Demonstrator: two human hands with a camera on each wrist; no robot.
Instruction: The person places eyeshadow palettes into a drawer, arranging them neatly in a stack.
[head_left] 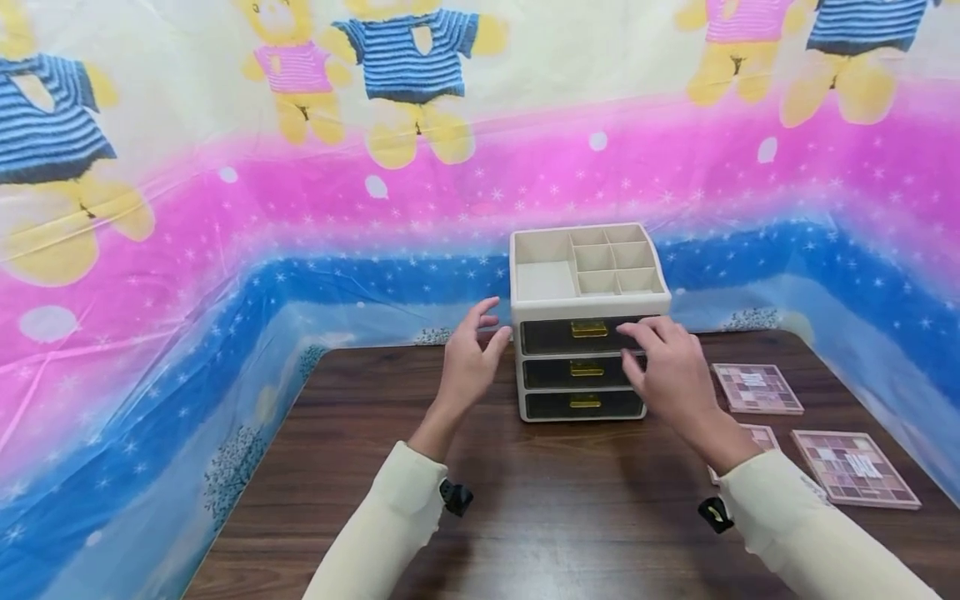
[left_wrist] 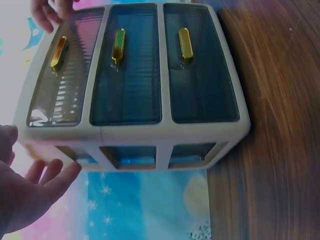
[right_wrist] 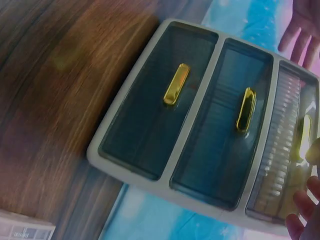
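A cream desktop organizer (head_left: 581,305) stands at the back of the table, with divided compartments on top. Its front has three dark see-through drawers: a top drawer (head_left: 540,337), a middle drawer (head_left: 543,374) and a bottom drawer (head_left: 547,407), all closed, each with a gold handle (left_wrist: 185,44). My left hand (head_left: 468,358) is held at the organizer's left side, thumb and fingers spread, nothing between them. My right hand (head_left: 673,371) is in front of the right end of the top drawer, fingers loosely bent and holding nothing; in the right wrist view its fingertips (right_wrist: 314,151) come close to the top handle.
Three flat palettes with pinkish squares lie at the right: a back palette (head_left: 757,389), a front right palette (head_left: 857,468) and one palette (head_left: 762,437) partly hidden under my right forearm. A bear-print cloth (head_left: 420,208) hangs behind and beside the brown table (head_left: 555,508).
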